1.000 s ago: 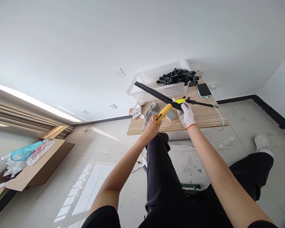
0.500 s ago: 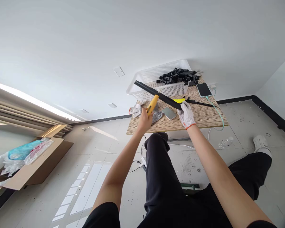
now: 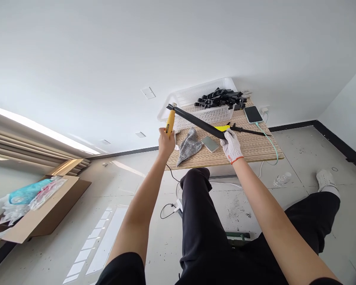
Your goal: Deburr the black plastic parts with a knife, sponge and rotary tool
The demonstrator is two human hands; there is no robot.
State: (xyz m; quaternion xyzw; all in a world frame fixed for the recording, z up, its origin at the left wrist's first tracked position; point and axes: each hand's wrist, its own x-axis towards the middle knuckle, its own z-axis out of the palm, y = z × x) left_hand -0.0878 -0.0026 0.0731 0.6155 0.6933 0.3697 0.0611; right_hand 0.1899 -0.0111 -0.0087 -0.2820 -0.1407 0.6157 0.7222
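Observation:
My bare left hand is closed around a yellow-handled tool. The tool's upper end meets the far left end of a long black plastic strip, and its working tip is too small to make out. In a white knit glove with an orange cuff, my right hand grips the strip's near right end. The strip slants up to the left above the wooden table. Just behind the gloved hand lies a yellow object, beside a thin black rod-like part.
A white plastic basket stands at the back, with a heap of black plastic parts in it. A grey cloth, a flat silvery box and a phone on a green cable lie on the table. An open carton sits at left.
My left hand has moved the yellow tool left and up along the black strip, from its middle to its far end. My right hand has barely moved.

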